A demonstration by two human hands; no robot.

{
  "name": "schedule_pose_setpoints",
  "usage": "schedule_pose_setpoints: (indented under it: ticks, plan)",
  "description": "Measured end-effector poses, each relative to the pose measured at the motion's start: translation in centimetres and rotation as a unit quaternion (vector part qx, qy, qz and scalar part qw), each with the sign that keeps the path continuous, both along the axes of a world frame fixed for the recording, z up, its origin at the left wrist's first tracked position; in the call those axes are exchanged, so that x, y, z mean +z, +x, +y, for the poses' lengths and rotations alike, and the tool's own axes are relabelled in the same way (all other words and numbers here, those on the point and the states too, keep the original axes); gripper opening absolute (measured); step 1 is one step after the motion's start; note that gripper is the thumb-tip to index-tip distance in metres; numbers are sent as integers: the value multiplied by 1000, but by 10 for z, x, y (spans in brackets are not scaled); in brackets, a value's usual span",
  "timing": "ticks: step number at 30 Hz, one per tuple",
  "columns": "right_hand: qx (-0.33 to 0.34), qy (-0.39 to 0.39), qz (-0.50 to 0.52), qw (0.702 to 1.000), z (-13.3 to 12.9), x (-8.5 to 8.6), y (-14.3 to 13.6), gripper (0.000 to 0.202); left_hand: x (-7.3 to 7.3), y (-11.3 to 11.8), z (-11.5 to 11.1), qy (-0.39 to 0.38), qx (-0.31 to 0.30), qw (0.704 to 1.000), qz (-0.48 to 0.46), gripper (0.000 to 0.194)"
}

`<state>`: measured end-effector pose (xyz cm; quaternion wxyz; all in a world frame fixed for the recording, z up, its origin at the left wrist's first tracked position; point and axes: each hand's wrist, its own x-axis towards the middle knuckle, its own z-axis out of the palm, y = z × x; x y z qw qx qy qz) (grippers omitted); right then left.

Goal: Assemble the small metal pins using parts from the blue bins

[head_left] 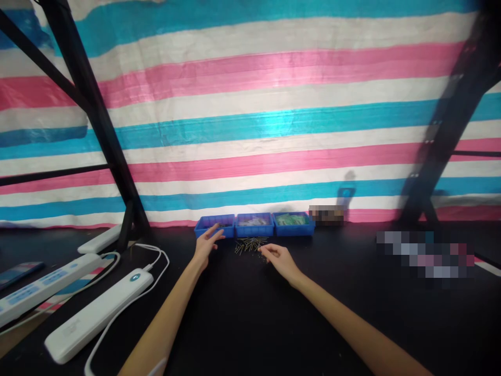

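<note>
So the left hand (207, 246) has its fingers spread at the left blue bin (202, 231), while the right's (277, 256) fingers are nearly pinched beside loose screw-like pieces (251, 244), grip can't tell.

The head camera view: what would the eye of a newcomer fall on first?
Probably the wide plastic sheet with pink, blue and white stripes, which fills the background. Below it, three blue plastic bins stand in a row on the black table, and a pile of thin, metallic-looking sticks lies in front, between the bare left hand and the bare right hand.
</note>
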<state>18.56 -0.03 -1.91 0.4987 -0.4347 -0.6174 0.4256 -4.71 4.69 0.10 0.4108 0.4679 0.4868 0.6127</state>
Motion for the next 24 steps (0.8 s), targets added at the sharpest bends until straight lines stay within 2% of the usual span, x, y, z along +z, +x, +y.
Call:
schedule_pose_setpoints:
  ticks: [3, 5, 8, 11, 17, 24]
  plan:
    - [5, 0, -2, 1000, 0, 0, 0, 31, -2, 6, -3, 45, -13, 995, 88, 45]
    - [9, 1, -4, 1000, 1, -1, -1, 31, -4, 13, -8, 88, -22, 979, 184, 38]
    - [8, 7, -7, 1000, 2, -3, -1, 31, -8, 23, -17, 136, -36, 926, 349, 27]
    - [8, 11, -9, 1000, 3, -4, -1, 31, -10, 29, -25, 138, -64, 874, 461, 22]
    - [16, 10, 1, 1000, 2, -4, -1, 30, -8, 32, -32, 104, -97, 822, 551, 20]
    - [13, 7, 3, 1000, 1, -2, -1, 29, -3, 38, -37, 93, -92, 812, 569, 18]
